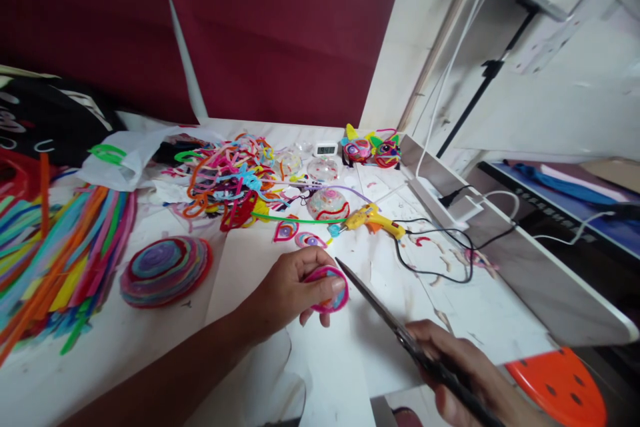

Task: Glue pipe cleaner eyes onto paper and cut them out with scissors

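Note:
Between the thumb and fingers of my left hand (285, 290) is a small coiled pipe-cleaner disc (330, 305) with a pink rim and a blue and orange middle. My right hand (465, 367) grips a pair of scissors (387, 317) by the dark handles. Their blades look closed and their tip points at the disc's upper right edge, close to it. Two small coiled eye shapes, one a red-rimmed eye (285, 231), lie on the white paper (235, 263) just beyond my left hand. Behind them rests a yellow glue gun (373, 219).
A large coiled dome (167, 270) sits left of the paper, beside bundled pipe cleaners (90, 247). Tangled pipe cleaners (230, 177) fill the back, near a small digital clock (326, 149) and colourful figures (371, 148). The glue gun's black cable (470, 260) loops right toward a power strip (453, 203).

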A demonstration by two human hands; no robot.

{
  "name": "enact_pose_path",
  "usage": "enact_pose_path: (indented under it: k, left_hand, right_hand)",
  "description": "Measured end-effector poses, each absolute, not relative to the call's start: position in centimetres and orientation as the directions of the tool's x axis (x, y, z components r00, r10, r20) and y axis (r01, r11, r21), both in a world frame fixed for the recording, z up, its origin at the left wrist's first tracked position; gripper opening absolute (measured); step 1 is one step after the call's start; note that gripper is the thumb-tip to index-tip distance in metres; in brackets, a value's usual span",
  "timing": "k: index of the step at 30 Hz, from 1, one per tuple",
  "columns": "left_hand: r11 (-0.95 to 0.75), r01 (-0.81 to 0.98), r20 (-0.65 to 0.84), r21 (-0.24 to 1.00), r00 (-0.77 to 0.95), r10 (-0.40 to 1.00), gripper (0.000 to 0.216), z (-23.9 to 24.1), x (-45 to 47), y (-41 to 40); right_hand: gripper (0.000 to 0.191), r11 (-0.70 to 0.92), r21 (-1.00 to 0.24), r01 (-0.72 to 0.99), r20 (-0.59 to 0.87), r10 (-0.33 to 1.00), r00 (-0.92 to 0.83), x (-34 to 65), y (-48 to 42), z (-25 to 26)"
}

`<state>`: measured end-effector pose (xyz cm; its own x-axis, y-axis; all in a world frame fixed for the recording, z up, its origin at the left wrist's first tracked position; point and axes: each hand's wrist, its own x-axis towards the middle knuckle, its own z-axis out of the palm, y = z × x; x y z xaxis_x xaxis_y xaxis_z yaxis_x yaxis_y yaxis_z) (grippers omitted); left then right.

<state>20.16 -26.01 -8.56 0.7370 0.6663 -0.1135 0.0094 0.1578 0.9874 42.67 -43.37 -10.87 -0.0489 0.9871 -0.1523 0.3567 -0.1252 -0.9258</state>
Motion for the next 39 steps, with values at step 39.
enact_pose_path:
  k: [39]
  left_hand:
    - [0.469, -0.314, -0.303, 0.826, 0.455, 0.837, 0.030, -9.0, 20.7, -24.7]
  right_hand:
    - [0.051, -0.123, -0.902, 0.415, -0.111, 0.992, 0.053, 40.7, -43.0, -8.3]
